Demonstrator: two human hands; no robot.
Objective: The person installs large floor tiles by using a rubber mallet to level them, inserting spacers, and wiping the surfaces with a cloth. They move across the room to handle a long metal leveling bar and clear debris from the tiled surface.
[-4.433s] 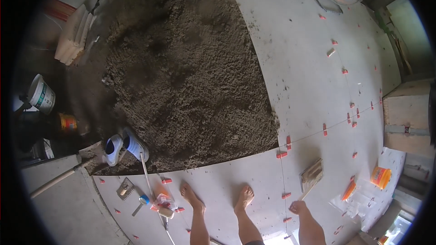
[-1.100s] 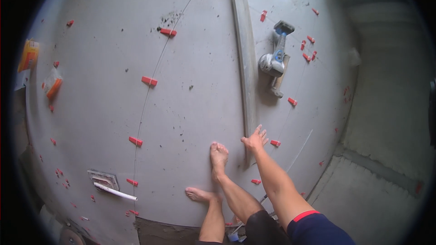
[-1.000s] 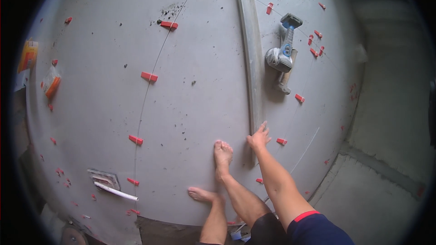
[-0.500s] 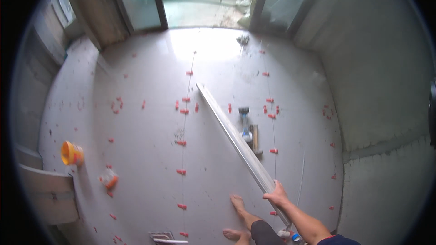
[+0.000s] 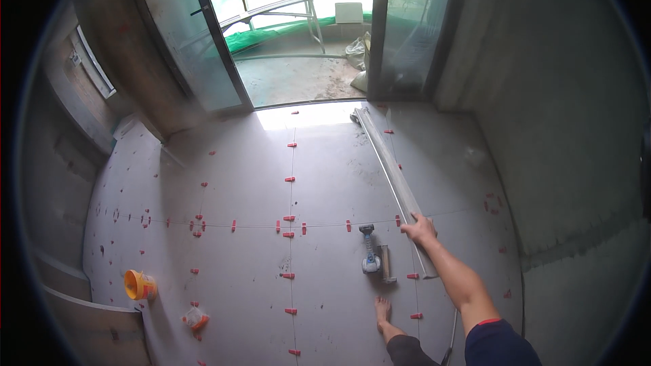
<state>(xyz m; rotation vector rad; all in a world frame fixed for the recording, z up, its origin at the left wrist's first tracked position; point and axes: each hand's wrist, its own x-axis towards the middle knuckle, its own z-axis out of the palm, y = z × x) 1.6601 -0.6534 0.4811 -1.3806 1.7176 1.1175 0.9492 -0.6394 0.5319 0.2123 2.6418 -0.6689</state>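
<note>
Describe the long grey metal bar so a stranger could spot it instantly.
From the dark-framed glass doors, look down to the pale grey floor, right of centre. There a long grey metal bar slants, gripped toward its lower end by a bare right hand. Its length sets it apart from the small red clips and blue-and-grey power tool.

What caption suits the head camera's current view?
Right hand grips a long grey bar over floor tiles dotted with red wedges.

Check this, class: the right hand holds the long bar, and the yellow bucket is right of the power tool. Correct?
Wrong side: the head view shows the yellow bucket left of the power tool. The right hand indeed holds the long bar.
</note>
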